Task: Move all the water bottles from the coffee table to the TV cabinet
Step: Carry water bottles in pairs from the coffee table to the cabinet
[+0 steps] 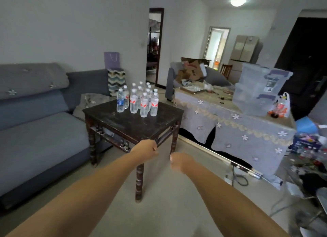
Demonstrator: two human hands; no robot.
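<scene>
Several clear water bottles (139,99) with white caps stand in a cluster at the far side of a small dark wooden coffee table (131,123). Most carry red-and-white labels; one at the left has a blue label (120,102). My left hand (146,149) is a closed fist in front of the table's near corner, holding nothing. My right hand (179,161) is also a closed fist, just right of it and lower, over the floor. Both forearms reach forward from the bottom of the view. No TV cabinet is identifiable in this view.
A grey sofa (35,130) runs along the left. To the right stands a long table under a flowered grey cloth (230,127), bearing clear storage bins (258,88) and a plastic bag. Cables and clutter lie on the floor at right. A doorway (155,45) opens behind.
</scene>
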